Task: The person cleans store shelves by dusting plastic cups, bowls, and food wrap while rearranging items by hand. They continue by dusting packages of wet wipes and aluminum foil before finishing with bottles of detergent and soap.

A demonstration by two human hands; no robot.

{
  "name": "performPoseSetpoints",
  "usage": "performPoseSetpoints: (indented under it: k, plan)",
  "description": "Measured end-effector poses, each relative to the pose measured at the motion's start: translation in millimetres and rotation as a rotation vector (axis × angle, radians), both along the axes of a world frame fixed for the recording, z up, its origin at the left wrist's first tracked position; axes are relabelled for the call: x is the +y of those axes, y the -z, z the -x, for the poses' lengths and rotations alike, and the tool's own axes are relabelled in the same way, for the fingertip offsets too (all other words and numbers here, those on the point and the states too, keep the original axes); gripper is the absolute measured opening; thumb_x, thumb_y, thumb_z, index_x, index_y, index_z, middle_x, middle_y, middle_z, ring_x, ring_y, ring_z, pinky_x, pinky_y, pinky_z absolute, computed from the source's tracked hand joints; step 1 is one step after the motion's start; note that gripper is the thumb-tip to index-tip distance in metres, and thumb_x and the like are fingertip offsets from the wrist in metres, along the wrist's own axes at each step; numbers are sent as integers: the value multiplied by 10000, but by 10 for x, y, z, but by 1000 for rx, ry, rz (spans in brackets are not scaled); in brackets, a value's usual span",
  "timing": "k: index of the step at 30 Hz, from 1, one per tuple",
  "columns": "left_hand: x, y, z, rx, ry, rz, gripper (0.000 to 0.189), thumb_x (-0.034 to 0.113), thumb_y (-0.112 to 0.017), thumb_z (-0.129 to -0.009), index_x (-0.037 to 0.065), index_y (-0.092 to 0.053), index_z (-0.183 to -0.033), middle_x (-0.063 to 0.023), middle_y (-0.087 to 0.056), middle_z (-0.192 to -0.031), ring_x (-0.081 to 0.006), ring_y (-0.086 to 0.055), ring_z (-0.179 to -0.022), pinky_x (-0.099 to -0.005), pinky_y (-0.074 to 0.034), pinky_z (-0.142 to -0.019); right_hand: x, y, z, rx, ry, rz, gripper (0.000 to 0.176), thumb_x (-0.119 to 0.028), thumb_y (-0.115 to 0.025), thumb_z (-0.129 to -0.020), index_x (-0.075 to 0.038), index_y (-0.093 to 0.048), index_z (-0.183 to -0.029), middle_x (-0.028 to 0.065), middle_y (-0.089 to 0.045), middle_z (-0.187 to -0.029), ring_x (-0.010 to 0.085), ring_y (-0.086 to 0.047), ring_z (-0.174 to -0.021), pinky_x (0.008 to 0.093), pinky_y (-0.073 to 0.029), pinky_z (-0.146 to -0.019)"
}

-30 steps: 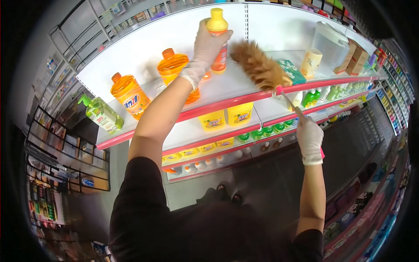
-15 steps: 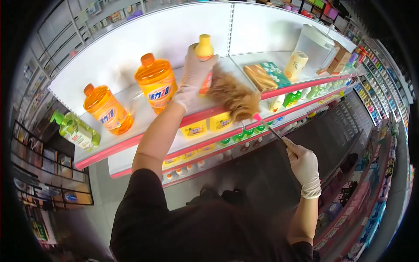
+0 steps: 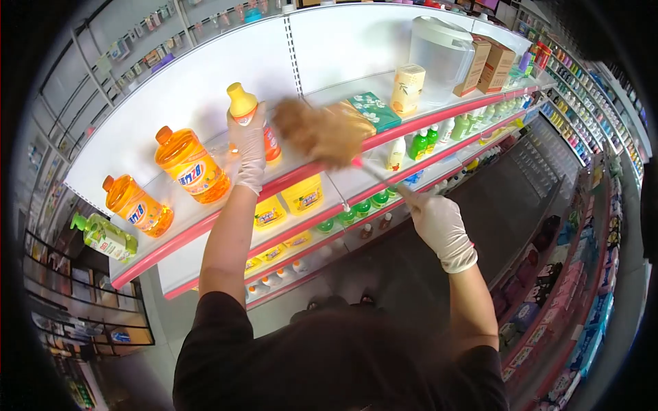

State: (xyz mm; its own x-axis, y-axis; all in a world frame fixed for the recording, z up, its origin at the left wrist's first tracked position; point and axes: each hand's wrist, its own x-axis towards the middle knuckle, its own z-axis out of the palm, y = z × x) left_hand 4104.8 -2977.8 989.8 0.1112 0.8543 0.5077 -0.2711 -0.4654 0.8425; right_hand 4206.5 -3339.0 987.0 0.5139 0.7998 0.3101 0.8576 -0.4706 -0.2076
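Observation:
My left hand [image 3: 249, 147], in a white glove, is wrapped round an orange-red bottle with a yellow cap [image 3: 241, 101] on the top shelf. Gloved as well, my right hand [image 3: 439, 222] grips the handle of a feather duster [image 3: 319, 133]. Its brown plumes, blurred by motion, are over the shelf's front part, just right of the bottle, and overlap a gold tissue pack [image 3: 351, 118]. Left of my left hand stand two orange detergent bottles, a larger one [image 3: 192, 166] and a smaller one [image 3: 139, 207].
A green pump bottle [image 3: 104, 238] stands at the shelf's left end. Toward the right are a green tissue pack [image 3: 375, 111], a cream carton [image 3: 408, 91], a clear plastic container [image 3: 440, 61] and brown boxes [image 3: 495, 66]. Yellow tubs [image 3: 302, 194] and green bottles [image 3: 419, 144] fill the shelf below.
The view has shifted to the right. The duster's plumes have swept up and back over the shelf, and my right hand has risen with the handle. My left hand still holds the bottle.

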Motion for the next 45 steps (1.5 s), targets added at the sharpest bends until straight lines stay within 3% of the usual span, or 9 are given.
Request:
performPoseSetpoints:
  k: [12,17,28,31,36,37,39,41,45]
  plan:
    - [53,-24,-218,386,-188,-228,534,309,-809,-680,8,-549,-1036,-110,-630,-930,-235,-612,-861,-356,-485,-769,-278,283,-527,99,14,-206,389,-109,-561,-846,-245,-607,-1208,171,-630,-791,348,-622,-709,446,-492,-606]
    - [173,40,-92,68,-90,-31,505,318,-802,-686,7,-560,-1001,-85,-634,-864,-176,-599,-726,-322,-487,-675,-218,291,-589,230,-39,-278,283,-159,-570,-883,-183,-645,-1155,208,-624,-858,389,-607,-779,443,-493,-634]
    - [-246,183,130,221,-75,67,514,279,-821,-668,52,-539,-1033,-61,-616,-802,-147,-572,-654,-311,-499,-591,-9,192,-592,152,-208,-94,348,-82,-542,-866,-151,-611,-1199,215,-625,-918,385,-614,-792,445,-478,-651]
    - [105,523,1,95,9,170,542,227,-819,-665,45,-513,-1073,-59,-613,-808,-145,-561,-634,-312,-497,-564,-3,85,-558,43,40,-78,294,-99,-528,-900,-105,-623,-1177,243,-614,-924,390,-616,-834,412,-486,-671]
    - [178,921,-31,203,-178,7,654,180,-804,-664,7,-445,-1182,-154,-602,-1014,-263,-606,-889,-391,-496,-790,-327,70,-559,351,3,-55,283,-74,-554,-899,-46,-621,-1172,209,-663,-925,286,-668,-774,375,-488,-668]
    - [-38,853,74,259,-128,73,741,173,-781,-683,-9,-386,-1284,-230,-515,-1206,-329,-511,-1141,-419,-405,-966,-416,80,-543,439,85,-12,277,-72,-567,-894,-39,-628,-1162,199,-672,-941,267,-675,-794,373,-489,-678]
    - [-471,836,213,250,-334,-157,762,172,-750,-717,2,-347,-1341,-233,-448,-1295,-339,-444,-1218,-411,-364,-1013,-641,538,-698,136,-132,-338,281,-90,-583,-903,-14,-622,-1171,119,-684,-859,148,-614,-737,327,-474,-650]
    - [-862,1029,375,320,-399,-298,764,167,-722,-751,10,-319,-1382,-220,-396,-1362,-337,-374,-1283,-411,-322,-1052,-911,1062,-793,419,-65,-452,263,-131,-603,-908,9,-635,-1128,42,-600,-753,101,-508,-688,266,-422,-615]
    - [-1578,1719,845,543,-157,-291,661,162,-675,-811,42,-365,-1383,-165,-399,-1383,-325,-333,-1314,-428,-291,-1073,-1504,1996,-671,500,31,-298,367,-100,-673,-848,-31,-407,-606,-25,-292,-584,83,-289,-573,293,-242,-471]
